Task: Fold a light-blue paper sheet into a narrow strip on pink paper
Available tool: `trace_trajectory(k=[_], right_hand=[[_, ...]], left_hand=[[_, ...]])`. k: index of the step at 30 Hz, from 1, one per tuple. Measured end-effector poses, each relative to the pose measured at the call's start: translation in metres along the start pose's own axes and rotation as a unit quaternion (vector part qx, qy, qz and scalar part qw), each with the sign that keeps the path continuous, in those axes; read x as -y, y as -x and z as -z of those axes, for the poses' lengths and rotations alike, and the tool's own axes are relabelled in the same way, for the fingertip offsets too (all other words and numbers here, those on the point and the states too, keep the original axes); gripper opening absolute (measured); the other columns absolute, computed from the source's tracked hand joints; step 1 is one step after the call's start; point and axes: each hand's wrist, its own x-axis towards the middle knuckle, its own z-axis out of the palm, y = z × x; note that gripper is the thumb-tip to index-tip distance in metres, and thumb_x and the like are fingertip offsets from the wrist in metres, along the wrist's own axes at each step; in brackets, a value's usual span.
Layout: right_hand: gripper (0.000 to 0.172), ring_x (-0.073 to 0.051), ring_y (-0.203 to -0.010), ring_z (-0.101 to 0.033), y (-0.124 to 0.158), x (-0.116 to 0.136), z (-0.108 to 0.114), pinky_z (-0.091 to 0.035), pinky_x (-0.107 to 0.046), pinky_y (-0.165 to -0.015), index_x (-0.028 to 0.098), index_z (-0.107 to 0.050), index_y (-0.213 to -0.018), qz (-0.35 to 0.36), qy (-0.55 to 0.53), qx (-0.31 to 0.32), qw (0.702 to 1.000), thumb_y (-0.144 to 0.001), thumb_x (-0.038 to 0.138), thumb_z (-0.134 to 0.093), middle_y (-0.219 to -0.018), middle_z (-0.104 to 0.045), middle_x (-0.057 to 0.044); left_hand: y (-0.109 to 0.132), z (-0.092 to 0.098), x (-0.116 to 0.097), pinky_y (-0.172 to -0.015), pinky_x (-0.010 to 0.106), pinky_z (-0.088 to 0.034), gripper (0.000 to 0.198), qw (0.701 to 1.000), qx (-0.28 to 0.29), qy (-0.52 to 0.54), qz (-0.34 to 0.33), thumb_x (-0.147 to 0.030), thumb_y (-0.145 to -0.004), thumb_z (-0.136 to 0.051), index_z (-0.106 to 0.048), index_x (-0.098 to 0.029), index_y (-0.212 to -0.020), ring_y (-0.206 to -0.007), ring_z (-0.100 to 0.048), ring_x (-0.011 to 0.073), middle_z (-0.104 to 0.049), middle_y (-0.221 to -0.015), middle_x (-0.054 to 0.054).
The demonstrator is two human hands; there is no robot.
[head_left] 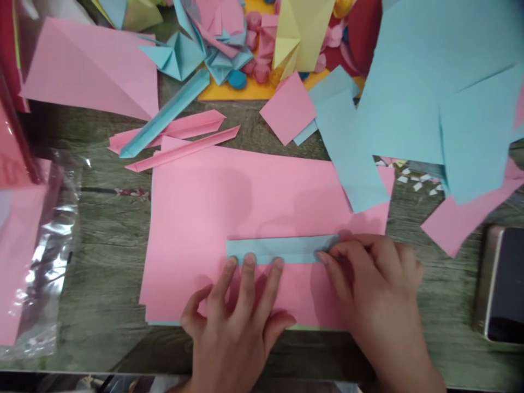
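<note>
A narrow blue paper strip (270,250) lies level across a stack of pink paper sheets (196,207). My left hand (237,322) has its fingers spread, three fingertips pressing along the strip's near edge. At the strip's right end, my right hand (372,284) pinches the paper between thumb and bent fingers. Past the stack's upper left corner rest a folded blue strip (166,114) and two folded pink strips (184,147), the nearer one overlapping the stack.
Blue sheets (409,98) overlap the stack's upper right. A phone-like device (503,284) sits at the right edge. Clear plastic packaging (45,273) with pink paper lies left. Folded paper pieces (229,33) and small pink and blue bits crowd an orange sheet (233,94) at the back.
</note>
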Motion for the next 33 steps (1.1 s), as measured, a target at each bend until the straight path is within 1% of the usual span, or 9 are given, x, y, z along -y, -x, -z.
trace_trajectory(k=[5,7,10,12,13,16,19,22,33], right_hand=[[0.023,-0.024,-0.081,-0.044,-0.002,-0.002,-0.004,-0.034,-0.038,-0.069,0.019,-0.059,-0.078,-0.002,-0.012,-0.012,1.000,-0.086,0.039,-0.052,-0.092,-0.056,-0.010],[0.024,-0.024,-0.082,-0.045,0.002,-0.005,-0.005,-0.035,-0.039,-0.070,0.019,-0.058,-0.081,-0.006,-0.028,-0.022,0.999,-0.085,0.041,-0.053,-0.091,-0.055,-0.010],[0.026,-0.024,-0.084,-0.048,0.014,-0.009,-0.001,-0.038,-0.039,-0.072,0.017,-0.056,-0.101,-0.008,-0.062,-0.093,0.994,-0.085,0.037,-0.054,-0.092,-0.053,-0.011],[0.033,-0.021,-0.078,-0.048,0.025,-0.006,0.002,-0.038,-0.034,-0.067,0.020,-0.054,-0.114,0.037,-0.063,-0.142,0.987,-0.083,0.027,-0.057,-0.085,-0.050,-0.007],[0.038,-0.018,-0.073,-0.047,0.030,-0.004,0.003,-0.036,-0.031,-0.062,0.022,-0.053,-0.119,0.112,-0.065,-0.114,0.985,-0.082,0.027,-0.056,-0.078,-0.047,-0.004],[0.042,-0.018,-0.072,-0.046,0.039,0.008,-0.002,-0.033,-0.032,-0.063,0.028,-0.052,-0.126,0.167,-0.057,-0.042,0.983,-0.084,0.029,-0.050,-0.079,-0.050,-0.003],[0.043,-0.019,-0.074,-0.042,0.040,0.018,-0.011,-0.030,-0.035,-0.065,0.029,-0.050,-0.129,0.106,-0.047,-0.003,0.993,-0.086,0.027,-0.046,-0.084,-0.052,-0.006],[0.044,-0.019,-0.073,-0.039,0.042,0.018,-0.017,-0.027,-0.035,-0.065,0.032,-0.049,-0.130,0.073,-0.047,0.001,0.996,-0.087,0.025,-0.045,-0.083,-0.051,-0.006],[0.052,-0.019,-0.070,-0.037,0.046,-0.001,-0.014,-0.023,-0.035,-0.064,0.034,-0.037,-0.138,0.060,0.001,-0.005,0.998,-0.087,0.026,-0.045,-0.082,-0.047,-0.005]], left_hand=[[-0.002,0.004,-0.004,-0.084,0.050,-0.029,0.061,1.000,0.015,-0.025,0.001,-0.063,-0.080,-0.047,-0.042,-0.036,-0.134,-0.108,-0.048,0.0324,-0.059,-0.121,0.011],[-0.004,0.006,-0.006,-0.083,0.051,-0.030,0.061,0.999,0.017,-0.039,-0.001,-0.062,-0.080,-0.047,-0.041,-0.035,-0.135,-0.107,-0.048,0.0327,-0.059,-0.122,0.011],[-0.006,0.010,-0.008,-0.080,0.051,-0.032,0.060,0.998,0.024,-0.062,-0.009,-0.058,-0.081,-0.050,-0.041,-0.033,-0.135,-0.107,-0.049,0.0340,-0.058,-0.122,0.013],[-0.007,0.012,-0.010,-0.079,0.051,-0.033,0.059,0.997,0.027,-0.066,-0.009,-0.056,-0.082,-0.050,-0.041,-0.032,-0.136,-0.108,-0.050,0.0344,-0.058,-0.121,0.014],[-0.007,0.012,-0.010,-0.079,0.051,-0.033,0.058,0.998,0.028,-0.064,-0.007,-0.056,-0.083,-0.049,-0.041,-0.032,-0.136,-0.108,-0.050,0.0344,-0.058,-0.122,0.013],[-0.005,0.013,-0.011,-0.078,0.050,-0.034,0.057,0.998,0.030,-0.056,-0.005,-0.056,-0.085,-0.046,-0.041,-0.032,-0.136,-0.110,-0.049,0.0345,-0.056,-0.125,0.013],[-0.004,0.011,-0.011,-0.081,0.052,-0.033,0.059,0.998,0.028,-0.053,-0.006,-0.056,-0.084,-0.047,-0.038,-0.031,-0.137,-0.112,-0.048,0.0349,-0.054,-0.127,0.013],[-0.003,0.010,-0.011,-0.083,0.052,-0.033,0.063,0.998,0.024,-0.057,-0.006,-0.057,-0.083,-0.048,-0.036,-0.031,-0.139,-0.112,-0.048,0.0346,-0.054,-0.126,0.014],[-0.005,0.010,-0.010,-0.079,0.049,-0.036,0.065,0.997,0.027,-0.068,-0.017,-0.056,-0.080,-0.054,-0.039,-0.030,-0.137,-0.110,-0.050,0.0358,-0.054,-0.126,0.015]])
